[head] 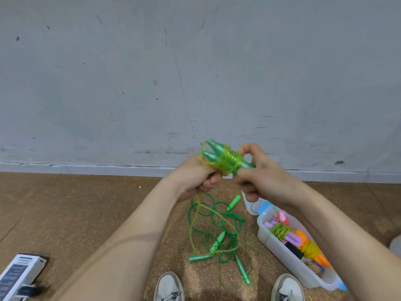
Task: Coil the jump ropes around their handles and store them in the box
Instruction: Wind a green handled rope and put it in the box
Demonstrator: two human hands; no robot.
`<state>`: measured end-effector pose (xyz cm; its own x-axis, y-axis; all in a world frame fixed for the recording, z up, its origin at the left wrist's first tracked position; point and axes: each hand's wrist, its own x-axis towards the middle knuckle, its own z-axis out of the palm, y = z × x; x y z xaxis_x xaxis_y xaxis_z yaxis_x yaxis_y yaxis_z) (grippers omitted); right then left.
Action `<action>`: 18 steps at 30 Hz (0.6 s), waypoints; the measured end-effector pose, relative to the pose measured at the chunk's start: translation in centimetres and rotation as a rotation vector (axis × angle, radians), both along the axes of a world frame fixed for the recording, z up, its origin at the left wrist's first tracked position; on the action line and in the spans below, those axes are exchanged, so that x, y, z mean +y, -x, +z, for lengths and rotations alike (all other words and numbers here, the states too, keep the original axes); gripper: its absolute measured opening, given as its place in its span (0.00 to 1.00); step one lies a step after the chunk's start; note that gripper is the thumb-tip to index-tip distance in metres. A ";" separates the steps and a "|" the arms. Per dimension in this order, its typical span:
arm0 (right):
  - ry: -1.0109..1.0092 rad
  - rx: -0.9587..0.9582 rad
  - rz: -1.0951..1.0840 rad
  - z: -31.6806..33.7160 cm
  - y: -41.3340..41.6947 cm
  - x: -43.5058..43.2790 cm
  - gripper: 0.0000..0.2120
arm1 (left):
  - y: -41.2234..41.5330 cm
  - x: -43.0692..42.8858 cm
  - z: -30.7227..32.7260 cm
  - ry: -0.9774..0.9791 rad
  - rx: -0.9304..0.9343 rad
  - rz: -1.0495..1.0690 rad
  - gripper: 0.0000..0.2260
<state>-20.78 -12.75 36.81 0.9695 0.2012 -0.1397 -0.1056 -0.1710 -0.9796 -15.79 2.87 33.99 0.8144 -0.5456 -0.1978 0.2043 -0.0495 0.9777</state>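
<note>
Cork floor underfoot, and up above the box the left hand grips the green handles while the right hand pinches the light, springy, slick-looking rope coil with its fingers; those stiff handles look the safest hold.

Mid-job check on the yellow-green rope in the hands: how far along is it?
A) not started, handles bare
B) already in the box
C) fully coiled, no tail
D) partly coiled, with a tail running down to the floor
D: several turns of the yellow-green rope wrap the green handles, while its tail hangs down to the floor.
</note>
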 end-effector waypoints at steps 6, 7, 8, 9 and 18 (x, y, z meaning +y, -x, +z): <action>-0.126 0.157 -0.271 -0.3 -1.3 -1.3 0.21 | 1.0 -1.7 0.2 -0.607 -0.590 -0.019 0.12; -0.053 0.137 -0.304 -0.7 -1.5 -1.5 0.20 | 1.2 -1.8 0.3 -0.825 -0.785 -0.065 0.11; 0.042 0.098 -0.324 -1.0 -1.6 -1.6 0.18 | 1.5 -2.0 0.6 -1.010 -0.956 -0.110 0.09; 0.152 0.047 -0.328 -1.4 -1.7 -1.8 0.16 | 1.9 -2.2 0.8 -1.124 -1.086 -0.143 0.07; 0.640 -0.018 0.026 -2.1 -1.7 -2.5 0.12 | 2.5 -3.2 3.1 -1.135 -1.265 -0.128 0.08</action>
